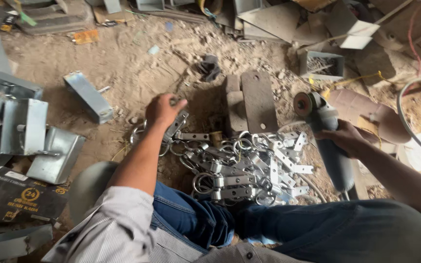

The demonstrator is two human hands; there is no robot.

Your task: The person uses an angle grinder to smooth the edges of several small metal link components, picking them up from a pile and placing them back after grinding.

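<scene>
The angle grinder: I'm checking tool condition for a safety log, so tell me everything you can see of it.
The angle grinder has a grey, dusty body, long and roughly cylindrical, with a round reddish-brown disc at its head, facing up and left. No disc guard can be made out. It is tilted, head away from the person, held off the ground. The right hand grips its body mid-length. It hangs just right of the pile of metal brackets and rings, not touching it. A cord is not clearly visible.
</scene>
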